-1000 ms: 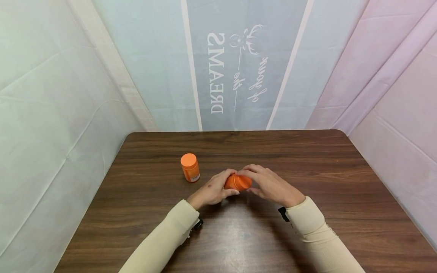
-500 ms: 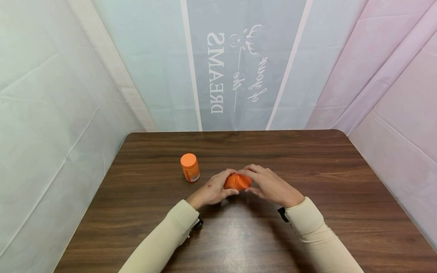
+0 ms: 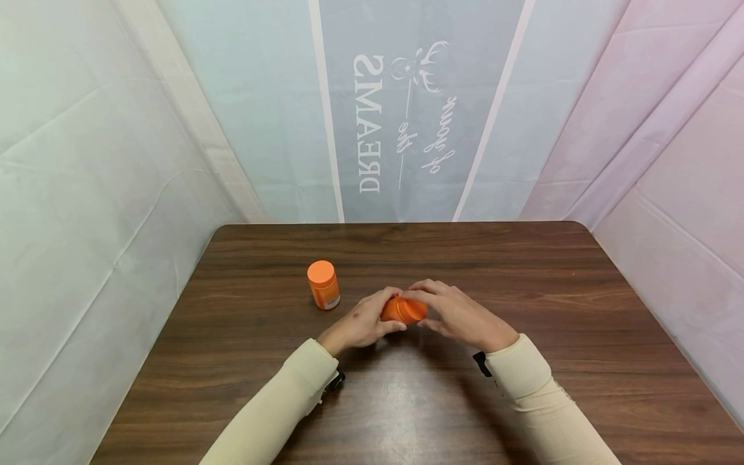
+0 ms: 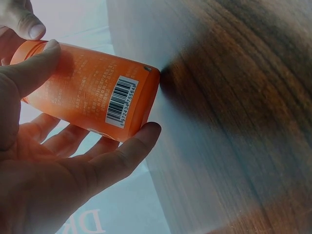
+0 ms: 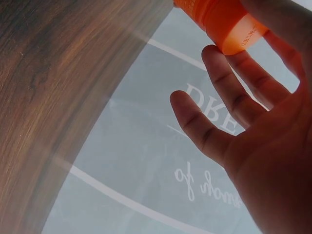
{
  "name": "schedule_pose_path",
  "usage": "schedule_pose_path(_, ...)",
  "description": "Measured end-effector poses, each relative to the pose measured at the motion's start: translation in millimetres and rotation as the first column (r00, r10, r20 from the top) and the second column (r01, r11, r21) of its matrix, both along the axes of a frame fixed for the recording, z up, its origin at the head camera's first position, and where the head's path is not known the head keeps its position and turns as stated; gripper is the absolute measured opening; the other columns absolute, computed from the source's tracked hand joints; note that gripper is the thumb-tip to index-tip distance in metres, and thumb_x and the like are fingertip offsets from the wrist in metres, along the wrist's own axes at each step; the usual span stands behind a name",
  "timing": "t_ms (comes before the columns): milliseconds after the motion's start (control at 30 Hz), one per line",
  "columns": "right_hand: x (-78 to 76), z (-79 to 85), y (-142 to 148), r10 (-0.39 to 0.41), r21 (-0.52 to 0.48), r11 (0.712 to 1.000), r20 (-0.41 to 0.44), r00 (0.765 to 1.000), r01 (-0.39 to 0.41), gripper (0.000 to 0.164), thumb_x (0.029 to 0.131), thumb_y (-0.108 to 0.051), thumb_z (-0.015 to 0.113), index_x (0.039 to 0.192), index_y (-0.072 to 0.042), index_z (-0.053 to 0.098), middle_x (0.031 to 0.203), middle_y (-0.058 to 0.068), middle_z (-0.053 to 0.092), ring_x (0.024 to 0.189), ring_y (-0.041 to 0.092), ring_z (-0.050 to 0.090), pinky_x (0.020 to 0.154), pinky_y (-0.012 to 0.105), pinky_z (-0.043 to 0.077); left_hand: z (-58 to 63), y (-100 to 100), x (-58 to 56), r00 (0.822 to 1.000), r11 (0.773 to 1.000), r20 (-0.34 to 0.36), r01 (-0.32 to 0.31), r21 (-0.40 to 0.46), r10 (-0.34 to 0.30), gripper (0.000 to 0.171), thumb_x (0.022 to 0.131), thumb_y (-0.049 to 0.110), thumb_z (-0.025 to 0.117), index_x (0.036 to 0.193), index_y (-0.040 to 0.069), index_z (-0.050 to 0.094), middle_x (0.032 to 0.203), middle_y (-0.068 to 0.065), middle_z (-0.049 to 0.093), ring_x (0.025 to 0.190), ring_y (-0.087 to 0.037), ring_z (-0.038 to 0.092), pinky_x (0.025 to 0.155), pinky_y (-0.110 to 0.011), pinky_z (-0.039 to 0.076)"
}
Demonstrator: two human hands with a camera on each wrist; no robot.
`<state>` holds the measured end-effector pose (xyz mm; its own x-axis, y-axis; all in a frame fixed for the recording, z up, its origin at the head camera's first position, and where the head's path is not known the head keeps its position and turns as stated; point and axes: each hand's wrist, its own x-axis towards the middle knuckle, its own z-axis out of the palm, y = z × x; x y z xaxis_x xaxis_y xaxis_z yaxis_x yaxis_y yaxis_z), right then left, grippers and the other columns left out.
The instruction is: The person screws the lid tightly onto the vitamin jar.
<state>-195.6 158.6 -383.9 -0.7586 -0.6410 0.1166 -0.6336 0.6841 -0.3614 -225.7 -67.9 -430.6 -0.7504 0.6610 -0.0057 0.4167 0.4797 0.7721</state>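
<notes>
An orange plastic pill bottle [image 4: 85,85] lies tilted between both hands, its capped end toward the right. My left hand [image 3: 359,324] grips its body, thumb on the near side and fingers around the far side. The left wrist view shows a white barcode label [image 4: 122,101] close to the base, and a lower corner of the bottle right at the tabletop. Fingers and thumb of my right hand [image 3: 462,315] hold the orange cap [image 3: 415,310]; in the right wrist view two other fingers are spread below the cap. The palms hide part of the bottle.
A second orange bottle [image 3: 323,285] with its lid on stands upright to the left of the hands. The dark wood table [image 3: 494,252] ends at a hanging cloth [image 3: 290,116] with white lettering; pale cloth walls flank both sides.
The fingers of my right hand shift slightly over the cap. My left hand, the held bottle and the standing bottle keep their places.
</notes>
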Motion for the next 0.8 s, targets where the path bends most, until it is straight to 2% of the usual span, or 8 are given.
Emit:
schedule_pose_path(367, -1.0, -0.6, -0.6, 0.017, -0.020, 1.000, 0.000, 1.000, -0.017, 0.056, 0.085, -0.008, 0.081, 0.137, -0.011, 0.059, 0.128, 0.004, 0.058, 0.118, 0.022, 0.056, 0.095, 0.050, 0.047, -1.3, 0.9, -0.5, 1.000, 1.000, 0.001, -0.005, -0.001, 0.005, 0.051, 0.094, 0.026, 0.072, 0.137, 0.014, 0.047, 0.119, -0.003, 0.058, 0.097, -0.016, 0.057, 0.083, -0.034, 0.048)
schedule_pose_path(800, -1.3, -2.3, -0.9, 0.020, -0.075, 0.997, -0.013, 1.000, -0.021, 0.053, 0.085, -0.009, 0.081, 0.133, -0.007, 0.060, 0.120, 0.004, 0.060, 0.104, 0.016, 0.061, 0.087, 0.034, 0.053, -0.7, 0.7, 0.2, 1.000, 1.000, -0.028, 0.004, 0.011, -0.004, 0.053, 0.093, 0.024, 0.072, 0.138, 0.011, 0.047, 0.123, -0.006, 0.058, 0.100, -0.018, 0.057, 0.084, -0.033, 0.049)
